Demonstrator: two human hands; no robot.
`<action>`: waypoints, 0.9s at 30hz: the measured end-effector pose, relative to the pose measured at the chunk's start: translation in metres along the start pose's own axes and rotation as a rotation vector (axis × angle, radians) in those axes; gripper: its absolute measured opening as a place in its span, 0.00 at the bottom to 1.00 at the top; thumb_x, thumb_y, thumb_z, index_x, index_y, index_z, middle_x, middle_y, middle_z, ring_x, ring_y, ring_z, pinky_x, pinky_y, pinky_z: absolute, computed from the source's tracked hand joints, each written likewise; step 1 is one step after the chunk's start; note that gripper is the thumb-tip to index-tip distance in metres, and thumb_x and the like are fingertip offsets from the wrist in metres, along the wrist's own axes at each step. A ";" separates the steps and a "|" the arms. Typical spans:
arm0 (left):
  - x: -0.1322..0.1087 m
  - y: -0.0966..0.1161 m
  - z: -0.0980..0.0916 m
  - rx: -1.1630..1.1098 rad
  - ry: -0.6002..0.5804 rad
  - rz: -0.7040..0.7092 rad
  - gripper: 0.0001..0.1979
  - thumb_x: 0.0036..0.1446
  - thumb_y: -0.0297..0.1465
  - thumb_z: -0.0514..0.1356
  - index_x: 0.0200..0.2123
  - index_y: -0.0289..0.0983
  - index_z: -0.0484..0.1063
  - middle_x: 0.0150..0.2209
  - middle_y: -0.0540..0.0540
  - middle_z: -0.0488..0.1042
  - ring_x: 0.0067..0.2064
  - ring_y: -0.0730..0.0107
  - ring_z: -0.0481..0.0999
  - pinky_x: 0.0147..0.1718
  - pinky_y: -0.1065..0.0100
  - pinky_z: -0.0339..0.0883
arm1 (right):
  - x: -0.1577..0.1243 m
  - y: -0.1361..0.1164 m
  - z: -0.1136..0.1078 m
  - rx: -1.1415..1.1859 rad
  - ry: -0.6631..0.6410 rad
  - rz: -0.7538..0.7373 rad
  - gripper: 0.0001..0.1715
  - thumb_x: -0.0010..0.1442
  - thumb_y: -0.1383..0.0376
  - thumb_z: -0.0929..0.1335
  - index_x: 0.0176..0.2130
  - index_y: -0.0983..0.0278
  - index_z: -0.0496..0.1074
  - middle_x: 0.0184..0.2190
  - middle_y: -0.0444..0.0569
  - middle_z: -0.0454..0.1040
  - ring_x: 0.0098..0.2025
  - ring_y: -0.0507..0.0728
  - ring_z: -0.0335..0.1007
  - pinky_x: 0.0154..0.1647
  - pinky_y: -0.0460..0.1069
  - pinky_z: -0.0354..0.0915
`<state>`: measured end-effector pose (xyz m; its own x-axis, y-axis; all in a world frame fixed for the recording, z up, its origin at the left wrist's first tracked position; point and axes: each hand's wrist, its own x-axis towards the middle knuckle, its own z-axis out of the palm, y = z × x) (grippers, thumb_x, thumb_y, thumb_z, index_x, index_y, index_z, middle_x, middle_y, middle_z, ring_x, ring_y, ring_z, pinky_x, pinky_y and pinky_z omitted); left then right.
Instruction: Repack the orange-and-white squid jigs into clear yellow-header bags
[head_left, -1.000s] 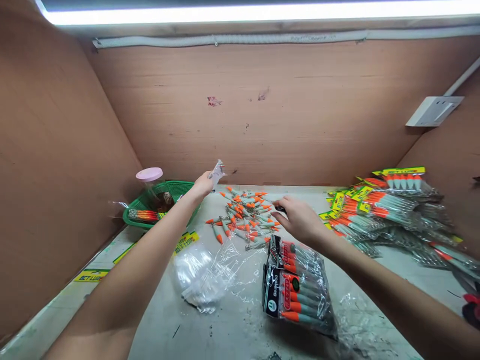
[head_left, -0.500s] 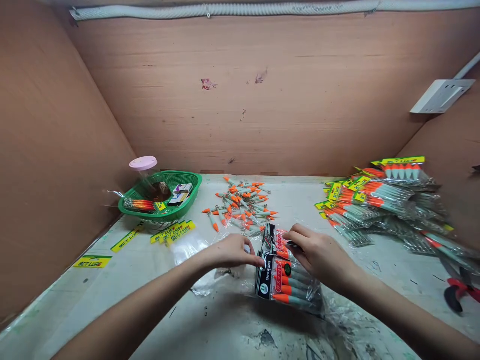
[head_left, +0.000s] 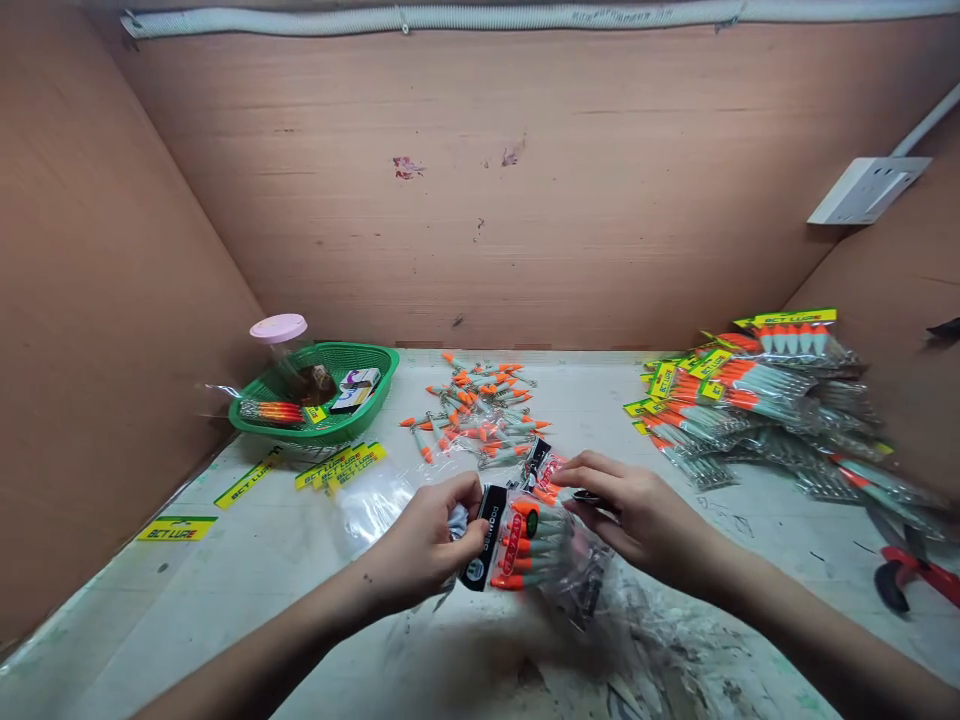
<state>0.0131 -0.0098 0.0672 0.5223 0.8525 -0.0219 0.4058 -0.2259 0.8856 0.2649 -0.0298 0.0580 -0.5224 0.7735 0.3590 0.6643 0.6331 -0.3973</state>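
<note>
My left hand [head_left: 442, 540] is closed on the black header of a clear pack of orange-tipped lures [head_left: 525, 545], with something pale bunched in its curled fingers. My right hand [head_left: 626, 505] pinches beside a second black-headed pack [head_left: 541, 468] just behind the first; a dark metal piece shows between its fingers, too small to name. Behind the packs lies a loose heap of orange and pale green lures [head_left: 480, 405]. Clear plastic bags [head_left: 375, 510] lie left of my left hand.
A green basket [head_left: 360, 420] holds a pink-lidded jar [head_left: 279, 328], a small box and a lure pack. Yellow cards [head_left: 178, 529] lie at left. Bagged lures [head_left: 750, 400] are piled at right, near red-handled scissors [head_left: 919, 575].
My left hand has closed on the front pack's header and drawn the pack to the left, away from the rear pack. The camera view has shifted slightly.
</note>
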 end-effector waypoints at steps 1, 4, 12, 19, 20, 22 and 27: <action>-0.001 -0.003 -0.001 0.003 0.046 0.010 0.09 0.49 0.34 0.55 0.23 0.40 0.56 0.23 0.54 0.59 0.27 0.72 0.58 0.27 0.72 0.56 | 0.003 0.002 -0.001 0.060 -0.048 -0.010 0.14 0.62 0.67 0.62 0.47 0.63 0.69 0.43 0.54 0.73 0.43 0.55 0.71 0.41 0.48 0.67; 0.000 -0.019 0.000 -0.129 0.187 -0.061 0.09 0.47 0.33 0.57 0.28 0.40 0.57 0.27 0.54 0.63 0.28 0.73 0.63 0.28 0.72 0.59 | 0.006 0.005 0.005 0.040 -0.142 -0.018 0.24 0.57 0.63 0.69 0.52 0.64 0.65 0.47 0.56 0.72 0.48 0.59 0.69 0.44 0.51 0.67; 0.007 -0.049 0.003 -0.532 0.246 -0.497 0.22 0.41 0.29 0.59 0.43 0.39 0.61 0.25 0.52 0.70 0.23 0.70 0.72 0.20 0.71 0.65 | -0.032 -0.033 0.058 -0.537 -0.010 -0.274 0.10 0.61 0.61 0.64 0.30 0.64 0.66 0.28 0.51 0.71 0.24 0.55 0.64 0.24 0.49 0.55; 0.003 -0.041 0.001 -0.532 0.243 -0.443 0.18 0.40 0.29 0.57 0.40 0.38 0.65 0.27 0.51 0.71 0.26 0.71 0.71 0.23 0.72 0.66 | -0.046 -0.028 0.079 -0.625 0.109 -0.341 0.19 0.59 0.80 0.55 0.27 0.66 0.67 0.23 0.50 0.69 0.22 0.55 0.61 0.24 0.50 0.51; 0.002 -0.040 0.001 -0.531 0.242 -0.431 0.18 0.40 0.30 0.58 0.39 0.38 0.65 0.28 0.51 0.71 0.27 0.71 0.71 0.24 0.72 0.66 | -0.046 -0.027 0.078 -0.602 0.120 -0.351 0.20 0.60 0.80 0.55 0.26 0.65 0.66 0.22 0.49 0.68 0.22 0.54 0.60 0.24 0.50 0.51; -0.001 -0.037 0.002 -0.531 0.240 -0.409 0.16 0.41 0.32 0.58 0.38 0.38 0.65 0.29 0.51 0.70 0.28 0.71 0.71 0.25 0.72 0.66 | -0.048 -0.026 0.074 -0.556 0.096 -0.349 0.21 0.61 0.79 0.55 0.24 0.65 0.65 0.22 0.48 0.67 0.21 0.54 0.59 0.23 0.50 0.50; -0.005 -0.037 0.014 -0.433 0.221 -0.312 0.11 0.44 0.33 0.57 0.35 0.39 0.66 0.30 0.52 0.68 0.28 0.72 0.69 0.26 0.72 0.64 | -0.064 -0.019 0.052 -0.451 -0.081 -0.323 0.20 0.60 0.79 0.55 0.25 0.64 0.65 0.22 0.46 0.66 0.22 0.54 0.57 0.23 0.50 0.52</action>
<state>0.0060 -0.0126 0.0275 0.2391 0.9367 -0.2560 0.1470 0.2257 0.9631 0.2578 -0.0891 -0.0014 -0.7649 0.5533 0.3297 0.6171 0.7762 0.1291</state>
